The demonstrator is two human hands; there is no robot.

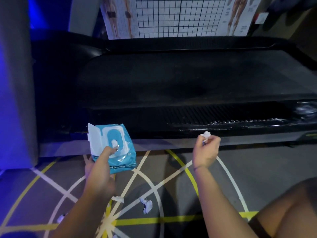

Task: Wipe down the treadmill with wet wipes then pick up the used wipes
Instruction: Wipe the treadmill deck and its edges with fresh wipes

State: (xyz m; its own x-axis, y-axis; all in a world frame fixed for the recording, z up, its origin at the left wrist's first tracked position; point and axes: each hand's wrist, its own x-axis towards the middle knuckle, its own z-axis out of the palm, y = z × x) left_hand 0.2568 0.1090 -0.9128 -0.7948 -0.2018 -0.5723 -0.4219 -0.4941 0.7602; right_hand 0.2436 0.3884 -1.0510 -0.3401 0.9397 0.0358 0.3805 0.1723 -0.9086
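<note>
My left hand (101, 170) grips the open pack (123, 163), my right hand (205, 150) pinches a balled wipe (206, 134); a loose pinch could drop it under the treadmill (188, 79).

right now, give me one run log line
left hand: holds wipes pack, lid open | right hand: pinches balled wipe | floor: used wipes lying

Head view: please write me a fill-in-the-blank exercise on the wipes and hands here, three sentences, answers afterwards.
1. The left hand holds the blue wipe pack, whose white flip lid is ____.
2. The right hand pinches a crumpled wipe in front of the black ____.
3. More used wipes lie on the patterned ____ below the hands.
Missing words: open; treadmill; floor.
</note>
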